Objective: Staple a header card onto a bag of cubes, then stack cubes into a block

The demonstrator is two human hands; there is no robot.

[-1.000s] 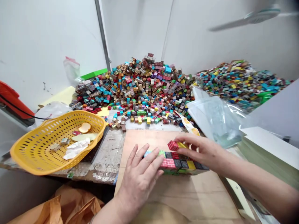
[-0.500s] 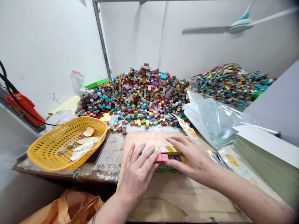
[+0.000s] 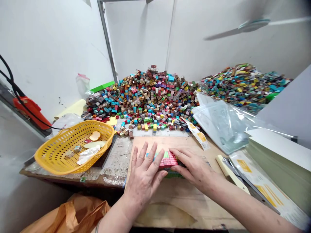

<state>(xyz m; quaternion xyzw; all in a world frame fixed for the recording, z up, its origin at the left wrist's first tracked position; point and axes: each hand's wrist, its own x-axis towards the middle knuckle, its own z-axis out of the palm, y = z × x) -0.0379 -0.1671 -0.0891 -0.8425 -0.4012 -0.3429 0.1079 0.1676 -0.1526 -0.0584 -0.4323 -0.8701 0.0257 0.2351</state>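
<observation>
A close-packed group of small printed blocks (image 3: 168,160), pink, red, green and blue on top, lies on a wooden board (image 3: 150,141). My left hand (image 3: 144,171) rests over the left side of the group with its fingers stretched and spread. From the right, my right hand (image 3: 191,166) bends round the group, forefinger along the back of the top and thumb at the front. Its palm and fingers hide the group's right part, and the left fingers cover some blocks too. Green shows on the lower front side.
A heap of loose blocks (image 3: 150,97) lies behind the board, another heap (image 3: 243,84) at back right. On the left stands a yellow basket (image 3: 48,161) with scraps. Clear plastic bags (image 3: 223,123), scissors (image 3: 257,191) and a cream-handled tool (image 3: 228,171) lie right. A fan (image 3: 252,25) turns above.
My right hand has slid left over the group, covering the yellow and dark blocks that showed before. My left fingers have spread further apart. The view has shifted slightly.
</observation>
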